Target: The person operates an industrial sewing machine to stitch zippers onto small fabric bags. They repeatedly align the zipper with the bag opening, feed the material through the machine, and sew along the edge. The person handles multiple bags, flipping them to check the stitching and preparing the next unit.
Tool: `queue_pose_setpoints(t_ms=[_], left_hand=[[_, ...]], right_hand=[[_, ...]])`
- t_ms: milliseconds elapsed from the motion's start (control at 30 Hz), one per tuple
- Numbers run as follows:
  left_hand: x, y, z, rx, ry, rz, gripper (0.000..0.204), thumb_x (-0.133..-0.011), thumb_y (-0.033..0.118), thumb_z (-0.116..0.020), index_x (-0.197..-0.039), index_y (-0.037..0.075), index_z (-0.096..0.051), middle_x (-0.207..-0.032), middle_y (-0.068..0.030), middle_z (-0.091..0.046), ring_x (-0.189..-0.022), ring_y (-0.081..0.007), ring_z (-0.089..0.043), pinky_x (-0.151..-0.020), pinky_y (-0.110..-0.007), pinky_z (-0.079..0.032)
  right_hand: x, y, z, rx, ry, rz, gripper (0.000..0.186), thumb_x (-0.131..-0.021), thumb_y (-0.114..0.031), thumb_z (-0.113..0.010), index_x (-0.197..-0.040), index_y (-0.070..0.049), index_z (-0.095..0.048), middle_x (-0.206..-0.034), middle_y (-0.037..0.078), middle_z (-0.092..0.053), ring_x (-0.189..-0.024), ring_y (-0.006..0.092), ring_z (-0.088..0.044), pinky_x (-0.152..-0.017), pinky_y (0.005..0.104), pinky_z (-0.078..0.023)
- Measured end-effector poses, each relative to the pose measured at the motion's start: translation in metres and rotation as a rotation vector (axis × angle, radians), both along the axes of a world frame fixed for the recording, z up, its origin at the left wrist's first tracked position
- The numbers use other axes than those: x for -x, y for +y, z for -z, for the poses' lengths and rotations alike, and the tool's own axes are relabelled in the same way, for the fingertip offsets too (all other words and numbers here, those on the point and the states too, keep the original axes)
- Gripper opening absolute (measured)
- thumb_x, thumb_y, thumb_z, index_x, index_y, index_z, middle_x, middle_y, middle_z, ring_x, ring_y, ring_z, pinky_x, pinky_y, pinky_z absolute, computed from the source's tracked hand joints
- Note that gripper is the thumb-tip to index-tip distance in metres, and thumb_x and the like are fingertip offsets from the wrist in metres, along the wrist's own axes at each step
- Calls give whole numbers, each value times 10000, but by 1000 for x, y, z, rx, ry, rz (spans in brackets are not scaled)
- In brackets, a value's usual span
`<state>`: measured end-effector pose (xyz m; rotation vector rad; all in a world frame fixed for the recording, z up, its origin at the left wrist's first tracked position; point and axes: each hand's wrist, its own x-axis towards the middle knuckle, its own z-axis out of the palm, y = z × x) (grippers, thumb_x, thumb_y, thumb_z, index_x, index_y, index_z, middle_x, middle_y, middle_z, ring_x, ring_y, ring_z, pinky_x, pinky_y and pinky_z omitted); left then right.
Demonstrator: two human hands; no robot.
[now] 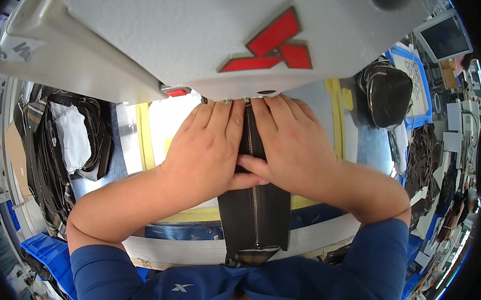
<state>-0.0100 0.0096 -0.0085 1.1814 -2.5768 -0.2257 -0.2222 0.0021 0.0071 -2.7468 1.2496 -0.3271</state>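
While the dark zippered fabric piece [253,206] feeds under the grey sewing machine head [204,30], both hands lie spread and flat on it, left hand [210,148] and right hand [291,148] flanking the zipper, seemingly to keep it taut.

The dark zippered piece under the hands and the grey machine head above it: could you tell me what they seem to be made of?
Zippered piece: dark, matte woven-looking fabric, probably textile; its zipper teeth glint like metal. Machine head: light grey, finely textured coat, likely painted metal, though plastic is possible.
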Motion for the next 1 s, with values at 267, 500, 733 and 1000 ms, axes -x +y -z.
queue_pose_setpoints(t_ms=[267,500,733,1000], left_hand=[[1,-1,-2,-13,-32,16,1265,-660,705,-889,-1444,-208,-501,-1391,-326,-600,-1290,-446,-600,-1148,-480,-478],[2,-2,-3,10,-26,19,1273,-636,704,-904,-1422,-218,-512,-1371,-326,-608,-1281,-452,-602,-1154,-486,-476],[2,-2,-4,8,-37,24,1268,-635,709,-900,-1415,-216,-521,-1373,-323,-613,-1281,-451,-602,-1162,-496,-468],[3,-2,-2,15,-27,21,1260,-644,714,-890,-1411,-216,-524,-1370,-321,-613,-1277,-456,-606,-1170,-504,-462]], right_hand=[[1,-3,2,38,-14,7,892,-791,-532,-837,-1356,124,-626,-1334,247,-655,-1268,336,-627,-1060,434,-497],[1,-2,6,61,-28,12,897,-797,-548,-824,-1363,120,-627,-1315,232,-654,-1243,318,-631,-1012,419,-498],[1,-2,6,63,5,13,903,-811,-564,-814,-1374,116,-627,-1322,225,-655,-1244,313,-631,-1006,410,-495],[3,0,8,66,13,4,894,-823,-571,-803,-1389,101,-635,-1363,225,-659,-1268,315,-625,-1019,427,-482]])
